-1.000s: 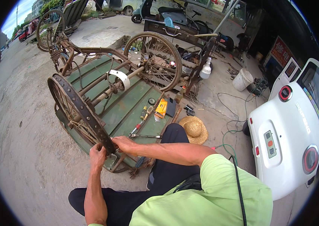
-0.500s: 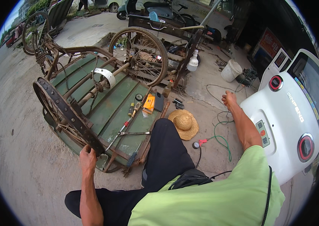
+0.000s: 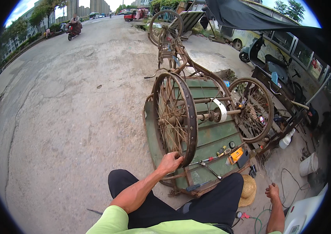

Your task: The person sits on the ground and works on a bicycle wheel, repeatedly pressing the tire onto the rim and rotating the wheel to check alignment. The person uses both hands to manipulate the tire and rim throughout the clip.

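An upturned cargo tricycle with a green slatted bed [image 3: 208, 151] lies before me. Its near wheel stands on edge with a rusty, tyreless rim [image 3: 191, 126]. My left hand [image 3: 171, 162] is closed around the bottom of that rim. Over the ground at the lower right, my right hand [image 3: 272, 191] is held with curled fingers; whether anything is in them is hidden. A straw hat [image 3: 248, 191] lies nearest to it, left of the hand. On the bed are a wrench [image 3: 211, 170], a blue-handled tool [image 3: 196, 187], and an orange-yellow box [image 3: 235, 156] beside a dark case [image 3: 243, 160].
A pressure gauge [image 3: 239, 215] with a red fitting and green hose lies by the hat. Right of me stand a white vehicle [image 3: 304, 212], a whitish bucket [image 3: 308, 165] and a white bottle [image 3: 287, 139]. The tricycle's other wheel [image 3: 271, 107] keeps its tyre. A scooter rider [image 3: 75, 28] is on the road.
The view has swung left, bringing the road into sight. My left hand stays on the rim. My right hand remains raised over the ground, its fingers curled.
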Tool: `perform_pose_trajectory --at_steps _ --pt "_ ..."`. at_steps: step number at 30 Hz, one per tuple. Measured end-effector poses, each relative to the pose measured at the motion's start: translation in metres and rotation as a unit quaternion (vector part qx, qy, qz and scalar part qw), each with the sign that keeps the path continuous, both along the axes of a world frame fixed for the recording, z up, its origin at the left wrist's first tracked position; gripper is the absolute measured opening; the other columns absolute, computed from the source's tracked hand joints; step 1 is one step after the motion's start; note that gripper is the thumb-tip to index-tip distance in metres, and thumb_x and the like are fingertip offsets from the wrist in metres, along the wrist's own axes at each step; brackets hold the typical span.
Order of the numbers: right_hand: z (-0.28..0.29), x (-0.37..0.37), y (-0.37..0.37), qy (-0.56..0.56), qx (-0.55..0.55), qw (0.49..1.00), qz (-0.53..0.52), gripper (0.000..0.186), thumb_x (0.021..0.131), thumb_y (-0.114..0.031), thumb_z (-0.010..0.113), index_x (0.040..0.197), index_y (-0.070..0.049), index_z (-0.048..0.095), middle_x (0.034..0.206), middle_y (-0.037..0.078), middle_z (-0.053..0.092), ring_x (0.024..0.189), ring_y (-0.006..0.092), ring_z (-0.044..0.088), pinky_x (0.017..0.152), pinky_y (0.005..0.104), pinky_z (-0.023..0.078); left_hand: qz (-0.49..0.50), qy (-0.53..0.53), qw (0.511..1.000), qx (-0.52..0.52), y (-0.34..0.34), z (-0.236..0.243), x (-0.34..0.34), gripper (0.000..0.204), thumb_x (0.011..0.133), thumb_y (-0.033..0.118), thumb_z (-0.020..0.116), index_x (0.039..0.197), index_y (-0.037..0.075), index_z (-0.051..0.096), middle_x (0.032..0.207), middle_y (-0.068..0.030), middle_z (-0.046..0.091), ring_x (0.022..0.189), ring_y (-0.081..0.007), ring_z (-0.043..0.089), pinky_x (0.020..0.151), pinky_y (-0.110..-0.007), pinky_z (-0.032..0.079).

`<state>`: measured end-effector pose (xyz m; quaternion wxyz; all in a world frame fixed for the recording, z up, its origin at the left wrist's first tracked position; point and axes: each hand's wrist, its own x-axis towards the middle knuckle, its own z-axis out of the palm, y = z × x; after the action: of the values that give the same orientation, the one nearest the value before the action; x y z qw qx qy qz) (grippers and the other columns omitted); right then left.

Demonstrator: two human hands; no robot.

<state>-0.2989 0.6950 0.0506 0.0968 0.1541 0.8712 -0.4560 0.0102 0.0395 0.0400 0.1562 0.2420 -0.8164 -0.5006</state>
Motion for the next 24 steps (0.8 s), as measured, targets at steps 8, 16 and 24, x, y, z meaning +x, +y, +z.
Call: perform_pose_trajectory --at_steps 8,16,24 --pt "0.080 0.075 -0.279 0.046 0.036 0.915 0.398 0.052 0.096 -0.019 0.060 0.141 0.008 0.054 0.109 0.020 0.074 0.093 0.0235 0.073 0.080 0.0329 0.057 -0.011 0.019 1.000 0.016 0.002 0.000 -0.005 0.041 0.092 0.034 0.065 0.093 -0.007 0.070 0.086 -0.0233 0.072 0.081 -0.0351 0.071 0.075 -0.044 0.054" --pt "0.080 0.149 -0.448 -0.049 -0.113 0.801 0.586 0.071 0.098 -0.033 0.067 0.153 0.002 0.041 0.143 0.019 0.060 0.139 0.0281 0.053 0.116 0.0404 0.042 -0.026 -0.003 0.999 0.036 -0.004 0.013 0.002 0.044 0.091 0.038 0.065 0.101 -0.004 0.074 0.094 -0.0249 0.074 0.092 -0.0386 0.073 0.083 -0.046 0.055" --pt "0.036 0.182 -0.505 -0.010 -0.135 0.793 0.594 0.066 0.092 -0.045 0.075 0.137 0.000 0.058 0.121 0.013 0.069 0.114 0.0232 0.063 0.098 0.0400 0.050 -0.030 0.013 0.998 0.061 -0.006 0.007 0.002 0.047 0.091 0.040 0.067 0.103 -0.004 0.074 0.091 -0.0244 0.073 0.090 -0.0394 0.073 0.081 -0.046 0.055"
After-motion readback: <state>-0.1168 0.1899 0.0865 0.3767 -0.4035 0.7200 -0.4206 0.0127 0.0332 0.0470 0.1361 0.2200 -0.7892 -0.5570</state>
